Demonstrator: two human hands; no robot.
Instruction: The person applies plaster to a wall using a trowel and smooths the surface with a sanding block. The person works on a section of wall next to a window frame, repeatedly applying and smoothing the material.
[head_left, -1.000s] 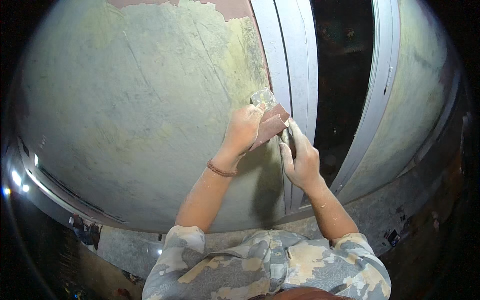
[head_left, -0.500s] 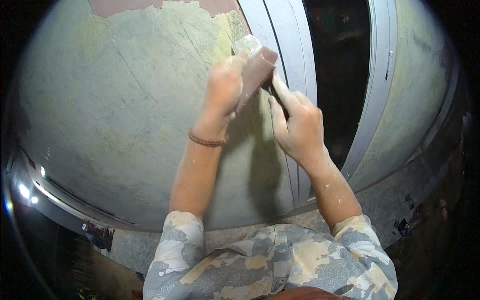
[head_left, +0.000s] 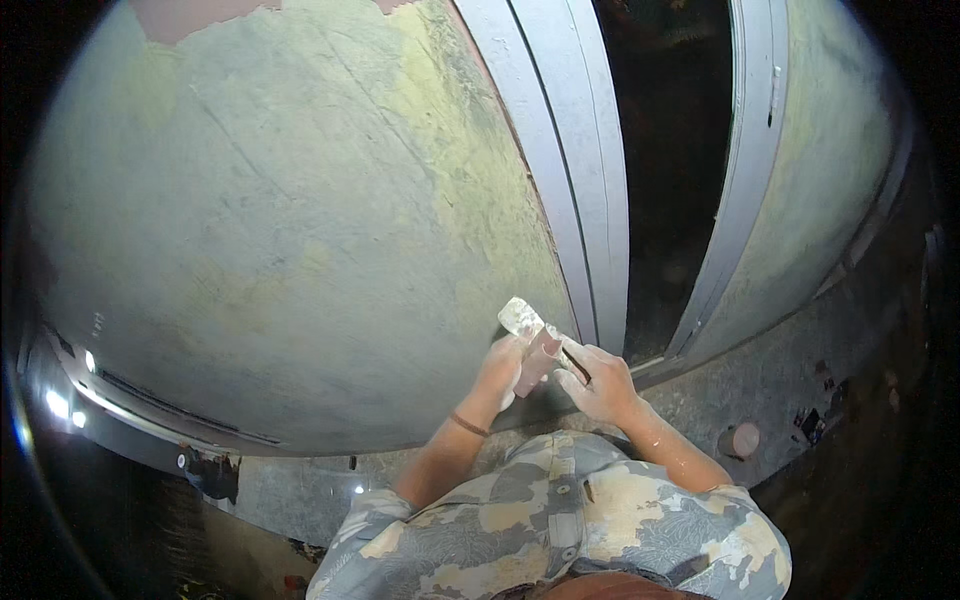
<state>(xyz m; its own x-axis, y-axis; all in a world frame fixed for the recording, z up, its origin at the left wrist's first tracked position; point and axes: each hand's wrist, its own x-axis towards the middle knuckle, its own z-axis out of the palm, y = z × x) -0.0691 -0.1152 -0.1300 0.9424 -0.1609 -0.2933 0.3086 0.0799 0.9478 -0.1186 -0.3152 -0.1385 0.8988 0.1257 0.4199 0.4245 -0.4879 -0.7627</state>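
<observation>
Low in front of my chest, both hands are together close to the wall. My left hand (head_left: 497,370), with a beaded bracelet at the wrist, is closed on a reddish-brown flat piece (head_left: 540,364) that looks slightly curved. Beyond it sticks out a blade-like end (head_left: 520,317) smeared with white putty. My right hand (head_left: 603,384), dusted white, is closed round a dark handle (head_left: 576,366) beside the brown piece. This handle lines up with the white end, like a putty knife, but the brown piece hides where they would join.
The wall (head_left: 290,230) bears patchy grey-green and yellowish plaster, with pink paint (head_left: 190,18) at its top. To the right runs a pale door frame (head_left: 560,130) beside a dark opening (head_left: 665,190). A round pinkish container (head_left: 740,440) stands on the concrete floor (head_left: 690,420).
Both hands have come down from high beside the door frame to near my chest, carrying the brown piece and the putty-smeared end along. The round container on the floor now shows.
</observation>
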